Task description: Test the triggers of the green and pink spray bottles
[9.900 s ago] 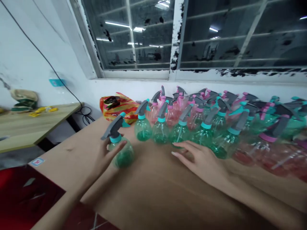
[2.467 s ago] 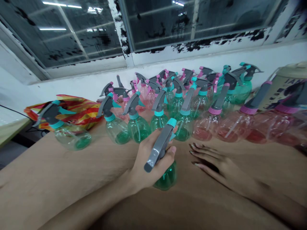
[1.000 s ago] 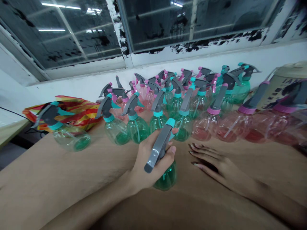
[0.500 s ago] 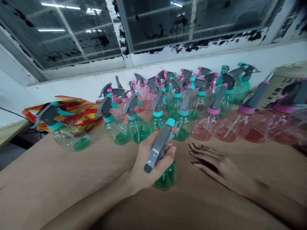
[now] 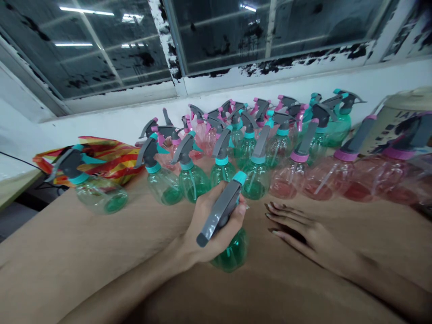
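Left hand [image 5: 198, 227]: grip wrapped round green bottle [image 5: 232, 253] at its sprayer [image 5: 223, 208]
Green bottle: on tabletop [image 5: 148, 236], in front of row [image 5: 254, 185]
Right hand [image 5: 308, 233]: grip slack, holding nothing
Progress: bottle seems mid-handling, not released; row stands untouched

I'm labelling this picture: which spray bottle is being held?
The green spray bottle at the front, held near its neck by the left hand; the other bottles stand farther back, in neither hand's grip.
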{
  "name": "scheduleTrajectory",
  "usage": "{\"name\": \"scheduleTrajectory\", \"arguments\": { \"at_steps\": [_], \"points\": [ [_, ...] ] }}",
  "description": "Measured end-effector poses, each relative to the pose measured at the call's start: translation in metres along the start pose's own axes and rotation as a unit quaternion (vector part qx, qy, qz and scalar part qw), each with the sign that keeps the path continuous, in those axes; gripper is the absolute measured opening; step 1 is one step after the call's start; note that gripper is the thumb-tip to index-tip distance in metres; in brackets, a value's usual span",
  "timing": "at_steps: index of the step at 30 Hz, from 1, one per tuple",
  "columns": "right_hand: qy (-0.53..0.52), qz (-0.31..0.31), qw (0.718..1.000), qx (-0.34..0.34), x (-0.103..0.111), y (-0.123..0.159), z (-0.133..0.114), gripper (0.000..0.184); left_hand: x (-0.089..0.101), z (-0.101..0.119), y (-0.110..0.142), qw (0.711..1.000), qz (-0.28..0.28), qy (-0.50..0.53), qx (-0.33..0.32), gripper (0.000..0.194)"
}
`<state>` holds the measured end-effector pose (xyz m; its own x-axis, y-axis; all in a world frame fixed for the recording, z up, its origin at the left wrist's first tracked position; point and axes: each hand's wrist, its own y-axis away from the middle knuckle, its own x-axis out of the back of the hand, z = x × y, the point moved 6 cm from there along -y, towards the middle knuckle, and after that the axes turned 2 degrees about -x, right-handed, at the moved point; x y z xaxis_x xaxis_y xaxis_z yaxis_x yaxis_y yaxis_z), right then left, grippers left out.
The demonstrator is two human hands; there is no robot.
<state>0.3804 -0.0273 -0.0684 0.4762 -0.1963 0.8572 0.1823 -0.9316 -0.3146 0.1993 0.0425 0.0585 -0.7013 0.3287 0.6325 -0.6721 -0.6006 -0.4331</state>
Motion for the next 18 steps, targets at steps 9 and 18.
{"name": "scheduleTrajectory", "arguments": {
  "at_steps": [9, 18],
  "points": [
    [0.009, 0.007, 1.0, -0.005, 0.0048, -0.0018, -0.0061, 0.042, -0.0056, -0.0013, 0.001, 0.998, -0.002, 0.054, 0.023, 0.04],
    [0.021, -0.007, 1.0, 0.0, 0.0034, -0.0011, -0.0056, 0.04, -0.0007, -0.0052, 0.0084, 0.994, 0.057, 0.075, 0.059, 0.026]
  ]
}}
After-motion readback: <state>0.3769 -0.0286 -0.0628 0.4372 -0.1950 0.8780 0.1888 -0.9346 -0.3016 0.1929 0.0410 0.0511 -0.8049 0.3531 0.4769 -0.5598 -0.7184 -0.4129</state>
